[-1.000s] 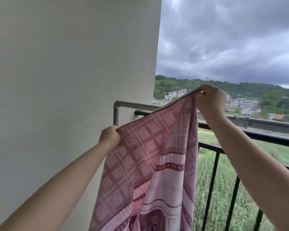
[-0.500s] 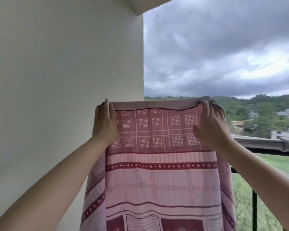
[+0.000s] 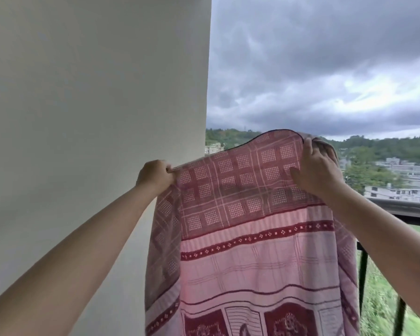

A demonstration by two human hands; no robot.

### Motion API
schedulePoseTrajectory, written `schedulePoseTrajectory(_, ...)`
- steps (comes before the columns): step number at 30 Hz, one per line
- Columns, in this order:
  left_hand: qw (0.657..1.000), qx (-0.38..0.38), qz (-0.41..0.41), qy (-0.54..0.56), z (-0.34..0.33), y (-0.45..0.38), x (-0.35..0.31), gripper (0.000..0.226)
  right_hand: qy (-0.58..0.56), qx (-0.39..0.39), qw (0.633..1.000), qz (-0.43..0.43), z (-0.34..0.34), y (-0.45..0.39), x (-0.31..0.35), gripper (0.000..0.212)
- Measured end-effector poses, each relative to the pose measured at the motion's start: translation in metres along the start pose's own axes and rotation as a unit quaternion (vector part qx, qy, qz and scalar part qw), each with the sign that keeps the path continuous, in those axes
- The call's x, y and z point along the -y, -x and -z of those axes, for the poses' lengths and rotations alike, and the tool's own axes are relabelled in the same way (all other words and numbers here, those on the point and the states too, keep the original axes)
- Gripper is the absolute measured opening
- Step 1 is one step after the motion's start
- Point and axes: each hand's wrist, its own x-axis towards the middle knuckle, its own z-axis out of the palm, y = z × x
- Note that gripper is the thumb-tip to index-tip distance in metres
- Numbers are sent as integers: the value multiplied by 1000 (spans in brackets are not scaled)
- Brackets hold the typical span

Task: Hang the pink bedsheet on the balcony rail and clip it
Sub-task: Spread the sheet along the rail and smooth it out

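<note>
a: while the left hand (image 3: 155, 174) is pinching the sheet (image 3: 250, 229) at its top left corner, fingers closed tight on the hem, what is the right hand (image 3: 318, 169) doing?

b: it is gripping the top right part, thumb on the near face and fingers curling over the far side. both hands are holding the sheet up, with the rest hanging down in front of the wall (image 3: 95, 117) and off the bottom of the view.

a: is it lying on the rail (image 3: 403, 207) yet?

b: i cannot tell. the cloth is covering the rail wherever the two might be meeting, and only a grey stretch is showing at far right, with dark bars (image 3: 361, 270) below it.

a: what is looking risky to you?

b: the top edge is bulging up by the right hand, so the fold is looking uneven. if more cloth is hanging on one side of the rail, i judge its weight could be dragging the whole sheet off before a clip is on. heavy clouds are gathering too, and a gust could be lifting it.

a: any clips around?

b: none are showing. the sheet's far side and lower end are hidden as well.
</note>
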Motion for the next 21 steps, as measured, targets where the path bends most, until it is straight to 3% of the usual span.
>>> schedulePoseTrajectory(3, 993, 81, 36, -80, 0, 3, 16, 23, 15, 10, 1000, -10, -6, -2, 4, 79)
schedulePoseTrajectory(5, 990, 76, 75, -91, 0, 6, 28, 20, 18, 17, 999, -20, -10, -3, 7, 79)
schedulePoseTrajectory(7, 991, 27, 112, -70, 1, 6, 39, 20, 17, 12, 999, -28, -10, -4, 11, 80)
schedulePoseTrajectory(12, 970, -154, 155, 106, 8, -5, 25, 29, 5, -14, 998, -69, -12, -6, 19, 77)
schedulePoseTrajectory(15, 977, -198, 1, 75, 13, -9, 16, 24, -1, -6, 995, -97, -7, -8, 13, 92)
schedulePoseTrajectory(18, 980, -122, -141, -68, 6, -15, 19, 38, 26, -5, 994, -109, 6, -5, 0, 114)
schedulePoseTrajectory(21, 963, -60, -182, -189, 1, -26, 8, 67, 49, -35, 992, -114, 19, -8, -16, 120)
